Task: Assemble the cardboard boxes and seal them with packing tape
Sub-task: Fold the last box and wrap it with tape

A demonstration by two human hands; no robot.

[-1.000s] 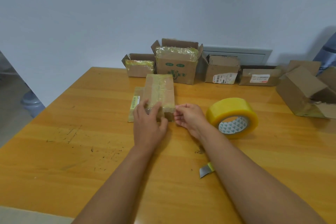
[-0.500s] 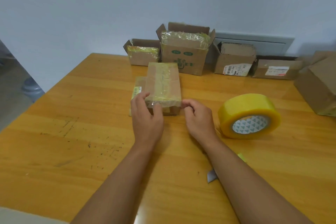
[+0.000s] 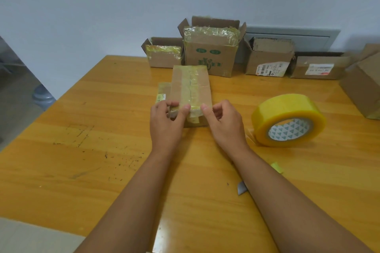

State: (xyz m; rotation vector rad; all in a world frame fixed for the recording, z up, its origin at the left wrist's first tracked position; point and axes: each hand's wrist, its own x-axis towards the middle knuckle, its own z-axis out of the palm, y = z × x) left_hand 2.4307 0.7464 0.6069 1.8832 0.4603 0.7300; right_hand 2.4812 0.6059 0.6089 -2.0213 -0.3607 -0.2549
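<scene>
Both hands are pinching the taped box (image 3: 190, 90) at its near end: the left hand (image 3: 166, 123) and right hand (image 3: 225, 124) with fingers curled. Right of it, the tape roll (image 3: 287, 120) is resting on the counter (image 3: 82, 150). Behind it, a white label (image 3: 271, 69) is reading "307 P60".

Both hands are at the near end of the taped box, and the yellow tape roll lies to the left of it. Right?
Not quite. In the head view the tape roll lies to the right of the box. Both the left hand and the right hand are at its near end.
</scene>
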